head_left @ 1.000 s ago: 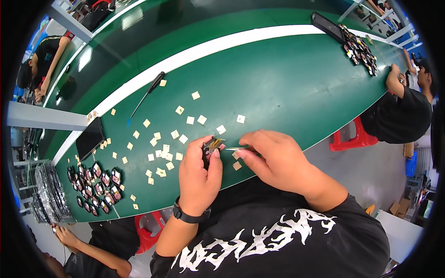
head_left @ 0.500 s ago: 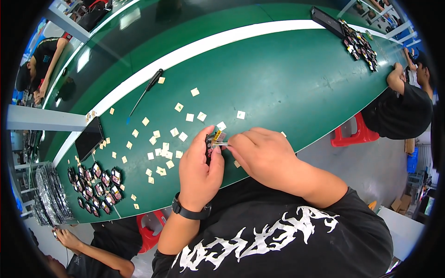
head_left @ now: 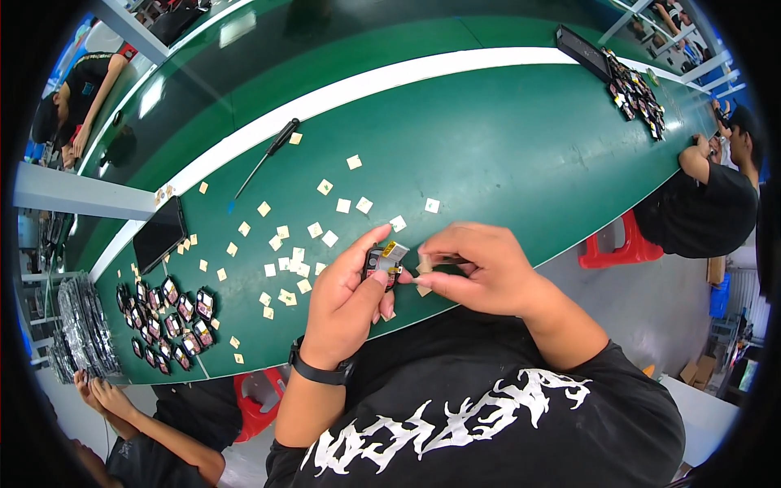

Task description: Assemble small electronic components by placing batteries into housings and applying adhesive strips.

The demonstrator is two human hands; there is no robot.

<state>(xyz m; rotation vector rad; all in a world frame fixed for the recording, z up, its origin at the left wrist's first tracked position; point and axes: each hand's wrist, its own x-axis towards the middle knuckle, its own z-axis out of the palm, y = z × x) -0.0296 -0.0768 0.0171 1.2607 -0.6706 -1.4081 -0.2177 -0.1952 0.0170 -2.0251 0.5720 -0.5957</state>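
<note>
My left hand (head_left: 346, 305) is closed around a small black electronic housing (head_left: 373, 262), held above the table. A silver block with a yellow end (head_left: 392, 250), perhaps a battery pouch, stands tilted up out of the housing. Just to the right, my right hand (head_left: 480, 272) is closed, thumb and forefinger pinched beside the housing's edge. A thin dark object (head_left: 452, 260) shows between its fingers; its kind cannot be made out. Close to those fingertips is a pale square piece (head_left: 424, 265); whether it is held or lies on the table is unclear.
Many pale square pieces (head_left: 299, 254) lie scattered over the green table (head_left: 504, 130). A screwdriver (head_left: 268, 156) and a black tray (head_left: 161, 234) lie left. Similar housings (head_left: 167, 317) cluster at far left, more (head_left: 639, 96) at far right. Co-workers sit on both sides.
My right hand has drawn slightly back from the housing, and its silver strip no longer shows there. The housing has turned, so its silver block faces up more.
</note>
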